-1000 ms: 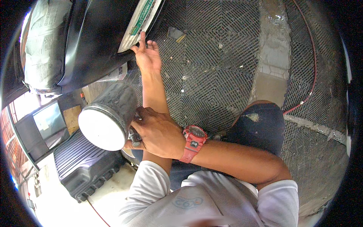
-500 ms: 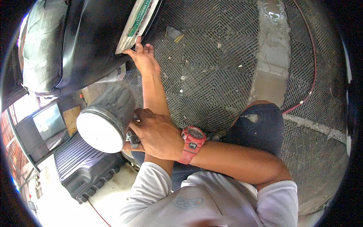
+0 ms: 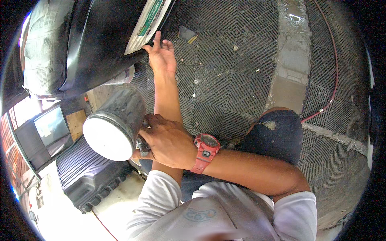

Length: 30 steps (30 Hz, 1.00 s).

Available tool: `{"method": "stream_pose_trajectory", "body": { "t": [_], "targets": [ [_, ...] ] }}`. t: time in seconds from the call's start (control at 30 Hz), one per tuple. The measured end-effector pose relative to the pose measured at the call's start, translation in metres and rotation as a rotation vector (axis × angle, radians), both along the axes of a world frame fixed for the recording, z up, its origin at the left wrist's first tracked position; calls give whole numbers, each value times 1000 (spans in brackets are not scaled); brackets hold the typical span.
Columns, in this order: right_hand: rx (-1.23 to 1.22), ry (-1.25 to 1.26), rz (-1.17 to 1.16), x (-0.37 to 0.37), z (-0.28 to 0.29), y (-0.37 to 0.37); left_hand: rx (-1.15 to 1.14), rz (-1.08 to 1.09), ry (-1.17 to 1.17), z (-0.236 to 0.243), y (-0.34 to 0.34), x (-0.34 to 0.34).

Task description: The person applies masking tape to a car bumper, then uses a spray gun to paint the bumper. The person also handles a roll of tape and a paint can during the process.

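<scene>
My right hand [image 3: 167, 142], with a red watch on its wrist, crosses over my left forearm. Its fingers are wrapped round the handle of a spray gun [image 3: 142, 146], mostly hidden by the hand. On the gun sits a dark, stained cup [image 3: 122, 106] with a round white lid [image 3: 107, 138], tilted toward me. Stretched out beyond it is my left hand [image 3: 164, 58], palm up and fingers apart, holding nothing. Its thumb is close to the lower end of a masking paper strip [image 3: 140, 34] on the glossy black vehicle panel [image 3: 96, 44]; whether they touch I cannot tell.
Newspaper masking [image 3: 44, 52] covers another part at far left. A ribbed black plastic liner [image 3: 96, 168] lies at lower left. The dark patterned floor mat [image 3: 225, 76] bears scraps, with a grey concrete strip [image 3: 291, 60] and a red hose [image 3: 335, 72] on the right.
My left hand has shifted a little right and away from the paper strip's edge, its fingers opening more upward. The right hand and spray gun have hardly moved.
</scene>
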State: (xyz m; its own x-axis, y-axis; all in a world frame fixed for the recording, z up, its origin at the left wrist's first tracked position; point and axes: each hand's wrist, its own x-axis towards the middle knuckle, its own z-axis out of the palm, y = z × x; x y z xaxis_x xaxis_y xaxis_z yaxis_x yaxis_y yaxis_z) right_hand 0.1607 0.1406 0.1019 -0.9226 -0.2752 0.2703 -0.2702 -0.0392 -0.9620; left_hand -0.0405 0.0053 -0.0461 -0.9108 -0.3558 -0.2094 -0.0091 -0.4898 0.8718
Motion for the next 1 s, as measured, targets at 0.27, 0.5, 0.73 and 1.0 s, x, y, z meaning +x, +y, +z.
{"method": "stream_pose_trajectory", "body": {
  "t": [0.27, 0.5, 0.73, 1.0],
  "targets": [
    [-18, -5, 1, -4, 4, 2, 149, 70, 15, 7, 1, -11],
    [-126, -62, 193, -14, -7, 10, -40, -59, -82, 2, -4, 63],
    [-130, -219, 264, -24, -23, 2, 507, -366, -293, 61, 9, 254],
    [-117, -388, 403, -41, -31, -2, 124, -397, -290, 89, 12, 312]
  ]
}}
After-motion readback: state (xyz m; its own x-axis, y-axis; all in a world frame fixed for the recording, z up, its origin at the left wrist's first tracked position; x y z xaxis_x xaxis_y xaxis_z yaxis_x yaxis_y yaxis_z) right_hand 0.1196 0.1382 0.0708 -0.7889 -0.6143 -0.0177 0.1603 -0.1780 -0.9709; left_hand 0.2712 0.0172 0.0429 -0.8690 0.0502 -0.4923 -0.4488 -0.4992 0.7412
